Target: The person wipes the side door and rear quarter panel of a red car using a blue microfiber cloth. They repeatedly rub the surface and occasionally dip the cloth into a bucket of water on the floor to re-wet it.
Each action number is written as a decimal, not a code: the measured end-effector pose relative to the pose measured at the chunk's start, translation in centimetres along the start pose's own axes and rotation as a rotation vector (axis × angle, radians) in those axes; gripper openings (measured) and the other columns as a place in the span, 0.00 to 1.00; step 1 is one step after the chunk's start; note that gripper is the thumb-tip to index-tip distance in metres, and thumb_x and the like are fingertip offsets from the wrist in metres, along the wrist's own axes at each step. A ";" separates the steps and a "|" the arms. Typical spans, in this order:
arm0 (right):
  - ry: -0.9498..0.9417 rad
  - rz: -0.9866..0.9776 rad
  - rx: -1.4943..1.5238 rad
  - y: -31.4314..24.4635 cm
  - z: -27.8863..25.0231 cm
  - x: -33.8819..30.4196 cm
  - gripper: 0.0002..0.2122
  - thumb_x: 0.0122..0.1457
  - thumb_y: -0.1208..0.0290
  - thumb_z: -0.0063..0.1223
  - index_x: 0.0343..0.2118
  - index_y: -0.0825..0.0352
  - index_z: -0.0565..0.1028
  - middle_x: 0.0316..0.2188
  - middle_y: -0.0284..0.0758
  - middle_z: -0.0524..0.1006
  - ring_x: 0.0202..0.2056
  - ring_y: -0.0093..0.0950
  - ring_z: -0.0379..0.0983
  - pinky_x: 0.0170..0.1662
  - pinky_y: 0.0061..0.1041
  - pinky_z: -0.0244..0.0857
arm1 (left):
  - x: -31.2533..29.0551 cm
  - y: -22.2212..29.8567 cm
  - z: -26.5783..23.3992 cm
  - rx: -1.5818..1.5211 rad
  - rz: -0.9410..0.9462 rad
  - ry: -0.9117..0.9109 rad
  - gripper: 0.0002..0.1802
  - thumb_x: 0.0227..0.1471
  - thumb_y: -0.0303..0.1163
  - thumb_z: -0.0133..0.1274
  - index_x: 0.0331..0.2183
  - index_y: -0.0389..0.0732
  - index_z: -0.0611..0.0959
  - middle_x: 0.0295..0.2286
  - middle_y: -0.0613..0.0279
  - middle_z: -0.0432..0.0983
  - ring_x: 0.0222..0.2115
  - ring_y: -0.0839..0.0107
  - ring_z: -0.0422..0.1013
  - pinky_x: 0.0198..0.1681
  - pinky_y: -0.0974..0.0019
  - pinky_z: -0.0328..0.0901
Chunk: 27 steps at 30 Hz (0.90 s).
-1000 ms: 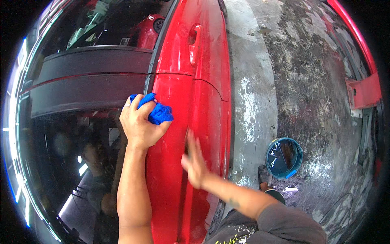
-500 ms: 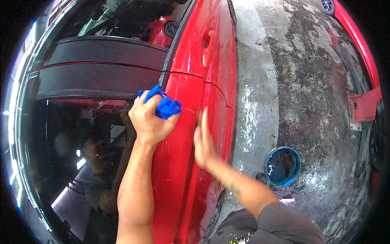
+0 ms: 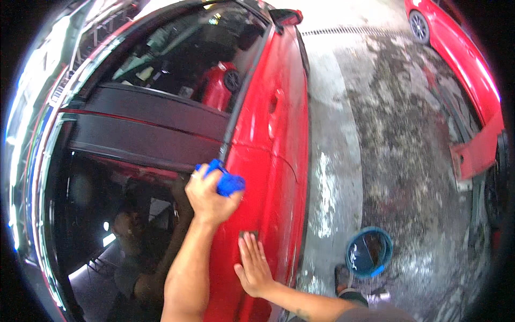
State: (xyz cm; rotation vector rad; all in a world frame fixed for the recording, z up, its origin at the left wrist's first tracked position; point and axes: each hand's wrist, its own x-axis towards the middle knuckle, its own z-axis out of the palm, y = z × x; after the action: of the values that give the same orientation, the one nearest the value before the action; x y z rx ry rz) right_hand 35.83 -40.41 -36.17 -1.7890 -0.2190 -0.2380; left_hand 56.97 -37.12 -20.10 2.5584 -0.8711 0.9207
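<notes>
My left hand is closed around a crumpled blue cloth, at the edge between the dark side window and the red car body. My right hand lies flat on the red car panel, nearer to me, with its fingers stretched out and the thumb apart. A small dark flat piece shows under and just beyond its fingertips; its kind cannot be made out. The dark glass beside my left forearm carries reflections.
A blue-rimmed bucket stands on the wet, stained concrete floor at the right, near my shoe. Farther right are a red metal arm and another red car. The car's side mirror juts out at the far end.
The view has shifted, so the mirror and more of the car's far end show. My right hand has moved back toward me and turned flat on the panel. My left hand keeps the cloth.
</notes>
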 end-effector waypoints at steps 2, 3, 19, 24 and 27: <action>0.110 0.060 -0.007 1.4 -2.3 6.9 0.33 0.78 0.55 0.32 0.77 0.70 0.44 0.79 0.52 0.40 0.79 0.50 0.33 0.78 0.55 0.32 | 1.3 1.1 -1.1 0.042 0.001 -0.028 0.16 0.35 0.37 0.72 0.22 0.43 0.80 0.27 0.51 0.76 0.29 0.45 0.75 0.34 0.48 0.71; 0.164 0.097 -0.020 2.7 -3.8 11.2 0.33 0.78 0.54 0.30 0.77 0.69 0.44 0.79 0.52 0.40 0.79 0.49 0.33 0.78 0.54 0.32 | 1.6 1.0 -1.1 0.076 -0.001 -0.050 0.17 0.34 0.38 0.72 0.22 0.43 0.79 0.27 0.51 0.76 0.29 0.45 0.75 0.33 0.47 0.70; 0.107 0.218 -0.154 2.9 -6.2 23.5 0.31 0.79 0.53 0.23 0.78 0.66 0.42 0.80 0.44 0.37 0.80 0.44 0.30 0.76 0.61 0.31 | 2.4 -0.6 -1.7 0.032 -0.034 0.007 0.19 0.33 0.41 0.72 0.21 0.43 0.79 0.27 0.53 0.77 0.29 0.48 0.76 0.33 0.48 0.71; 0.054 -0.176 -0.182 -2.5 1.2 4.8 0.38 0.75 0.53 0.38 0.77 0.73 0.42 0.79 0.55 0.37 0.79 0.54 0.28 0.75 0.65 0.24 | 3.1 -0.6 -2.6 0.005 0.016 0.105 0.17 0.33 0.38 0.72 0.23 0.42 0.82 0.29 0.54 0.79 0.28 0.49 0.75 0.33 0.50 0.70; 0.082 -0.031 -0.234 -1.1 -1.9 11.4 0.37 0.75 0.55 0.38 0.77 0.71 0.41 0.79 0.53 0.37 0.79 0.52 0.31 0.75 0.66 0.24 | 2.7 -0.5 -2.4 0.005 0.023 0.094 0.17 0.32 0.39 0.73 0.23 0.42 0.82 0.28 0.53 0.78 0.28 0.48 0.75 0.33 0.50 0.70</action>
State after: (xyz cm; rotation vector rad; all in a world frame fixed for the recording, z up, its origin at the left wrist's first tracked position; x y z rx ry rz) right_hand 46.43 -41.76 -31.56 -2.0041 -0.1651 -0.3712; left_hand 57.82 -36.86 -16.51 2.4914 -0.8734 1.0418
